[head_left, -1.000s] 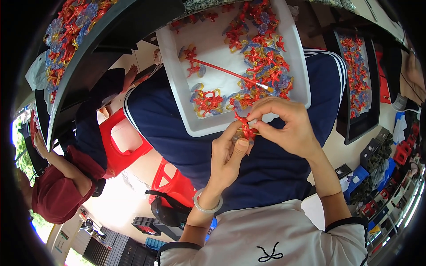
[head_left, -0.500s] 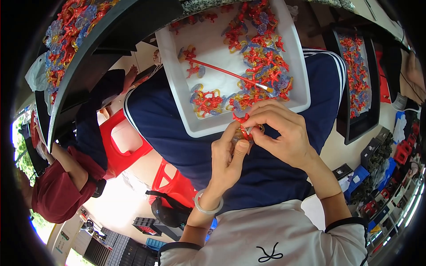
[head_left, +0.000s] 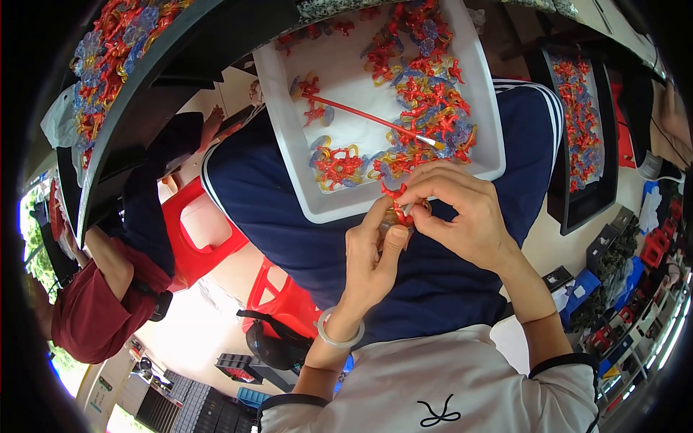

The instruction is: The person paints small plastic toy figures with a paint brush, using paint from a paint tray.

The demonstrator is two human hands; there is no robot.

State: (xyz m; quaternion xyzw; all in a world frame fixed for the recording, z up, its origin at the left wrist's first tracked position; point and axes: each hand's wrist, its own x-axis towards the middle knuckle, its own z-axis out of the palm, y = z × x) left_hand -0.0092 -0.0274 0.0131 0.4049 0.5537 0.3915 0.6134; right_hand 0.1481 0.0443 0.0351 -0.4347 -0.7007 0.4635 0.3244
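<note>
Just in front of the white tray's near wall, my left hand is closed around a small red plastic figure with yellowish see-through parts. My right hand meets it from the right, thumb and fingertips pinched against the figure. Something small and pale shows between those fingertips; I cannot make out what it is. The white tray rests on my lap, holding many similar red, blue and amber figures. A red-handled paintbrush lies slantwise across the tray, its bristles toward the right.
At right stands a black tray of similar figures. Another heap of figures lies at upper left by a dark curved table edge. A person in a dark red shirt sits at left beside red stools. A stone countertop edge borders the top.
The figure and my right fingertips have shifted very slightly. Both hands keep their grip. The person at left has moved an arm a little.
</note>
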